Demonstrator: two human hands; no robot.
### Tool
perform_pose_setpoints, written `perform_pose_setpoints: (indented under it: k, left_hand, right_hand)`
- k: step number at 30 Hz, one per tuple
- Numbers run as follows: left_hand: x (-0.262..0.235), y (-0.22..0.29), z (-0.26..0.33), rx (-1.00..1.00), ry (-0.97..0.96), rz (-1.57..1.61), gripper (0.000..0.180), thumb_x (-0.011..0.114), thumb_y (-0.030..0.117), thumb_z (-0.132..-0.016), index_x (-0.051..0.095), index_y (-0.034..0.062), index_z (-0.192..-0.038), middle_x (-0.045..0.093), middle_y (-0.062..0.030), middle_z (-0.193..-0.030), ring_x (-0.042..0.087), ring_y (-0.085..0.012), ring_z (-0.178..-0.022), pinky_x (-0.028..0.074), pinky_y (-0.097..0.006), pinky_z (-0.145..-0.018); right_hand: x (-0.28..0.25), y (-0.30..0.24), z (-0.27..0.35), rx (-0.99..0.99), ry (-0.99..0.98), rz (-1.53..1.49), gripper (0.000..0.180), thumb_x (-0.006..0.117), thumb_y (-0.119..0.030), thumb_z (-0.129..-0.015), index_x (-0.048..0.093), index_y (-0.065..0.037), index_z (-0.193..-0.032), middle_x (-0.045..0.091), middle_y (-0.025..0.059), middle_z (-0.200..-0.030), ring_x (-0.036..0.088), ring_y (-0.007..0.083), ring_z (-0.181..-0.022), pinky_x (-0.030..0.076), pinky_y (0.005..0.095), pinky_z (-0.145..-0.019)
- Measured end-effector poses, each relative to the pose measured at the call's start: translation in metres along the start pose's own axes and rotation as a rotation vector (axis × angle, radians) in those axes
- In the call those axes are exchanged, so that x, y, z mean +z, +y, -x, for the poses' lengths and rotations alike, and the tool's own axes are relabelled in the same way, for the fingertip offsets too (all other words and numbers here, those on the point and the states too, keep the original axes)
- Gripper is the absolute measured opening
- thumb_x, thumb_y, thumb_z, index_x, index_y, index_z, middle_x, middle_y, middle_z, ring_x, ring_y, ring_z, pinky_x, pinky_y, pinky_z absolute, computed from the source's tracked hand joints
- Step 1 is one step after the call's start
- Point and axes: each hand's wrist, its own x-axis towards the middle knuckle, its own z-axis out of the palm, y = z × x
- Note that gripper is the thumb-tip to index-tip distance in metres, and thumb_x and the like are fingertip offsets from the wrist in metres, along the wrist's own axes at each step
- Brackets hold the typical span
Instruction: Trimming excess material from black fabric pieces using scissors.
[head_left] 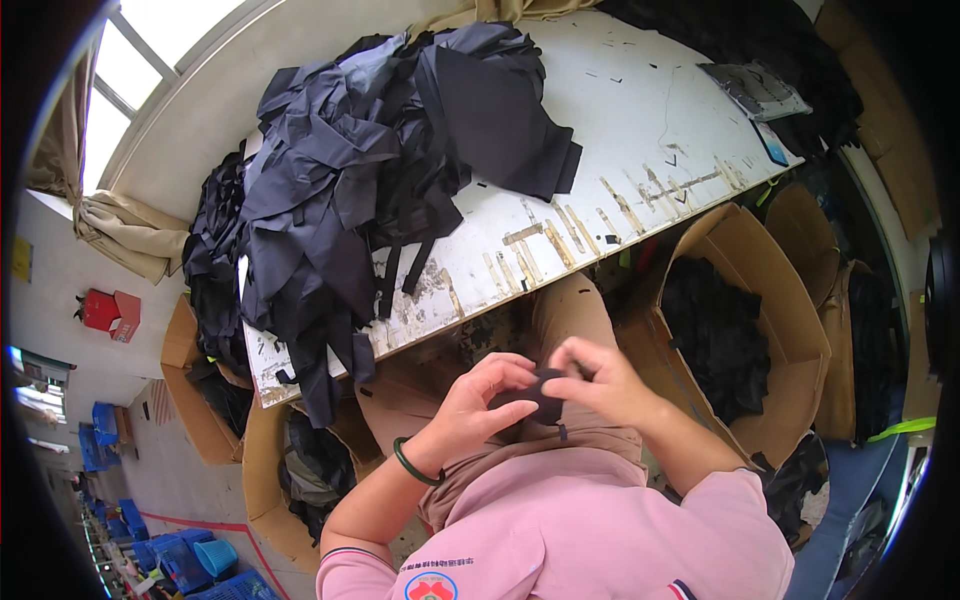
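Observation:
Both my hands meet over my lap, below the edge of the white worktable [600, 110]. My left hand [478, 405], with a green bangle on its wrist, cups a small bunched piece of dark fabric [535, 398] from below and the left. My right hand [595, 378] pinches the same piece from above and the right. Much of the fabric piece is hidden between the fingers. A large heap of dark fabric pieces [370, 170] lies on the table's left half, with strips hanging over the near edge.
An open cardboard box [790, 330] with dark fabric inside stands to my right. More boxes [265, 480] with dark cloth sit under the table at my left. A flat packet [755, 90] lies on the table's far right. Blue crates [190, 560] stand at lower left.

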Motion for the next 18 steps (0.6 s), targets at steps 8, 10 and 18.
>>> perform_pose_setpoints:
  k: [8, 10, 18]
  left_hand:
    - [-0.129, 0.018, -0.088, 0.411, 0.758, -0.655, 0.035, 0.071, 0.006, -0.077, 0.057, 0.0034, -0.109, 0.057, -0.0061, -0.100, 0.057, -0.0157, -0.088, 0.046, -0.028, -0.079]
    - [-0.160, 0.041, -0.111, 0.456, 0.993, -0.962, 0.044, 0.072, 0.007, -0.073, 0.055, 0.0075, -0.114, 0.052, -0.0103, -0.109, 0.054, -0.0220, -0.092, 0.046, -0.033, -0.080]
    - [-0.235, 0.085, -0.157, 0.394, 1.010, -1.203, 0.047, 0.070, 0.019, -0.080, 0.056, 0.0124, -0.124, 0.061, -0.0162, -0.110, 0.061, -0.0308, -0.097, 0.049, -0.038, -0.083]
  right_hand:
    - [-0.205, 0.024, 0.122, -0.033, 0.964, -0.301, 0.016, 0.067, -0.015, -0.088, 0.052, -0.012, -0.092, 0.035, -0.0084, -0.055, 0.030, 0.0029, -0.039, 0.023, 0.0194, -0.038]
    - [-0.250, 0.059, 0.174, -0.018, 1.187, -0.292, 0.018, 0.067, -0.022, -0.089, 0.051, -0.015, -0.088, 0.030, -0.0097, -0.051, 0.026, 0.0025, -0.037, 0.020, 0.0196, -0.037]
    - [-0.304, 0.203, 0.279, 0.322, 1.663, 0.425, 0.032, 0.064, -0.024, -0.092, 0.059, 0.005, -0.103, 0.063, 0.0100, -0.098, 0.058, 0.0185, -0.091, 0.045, 0.0304, -0.084]
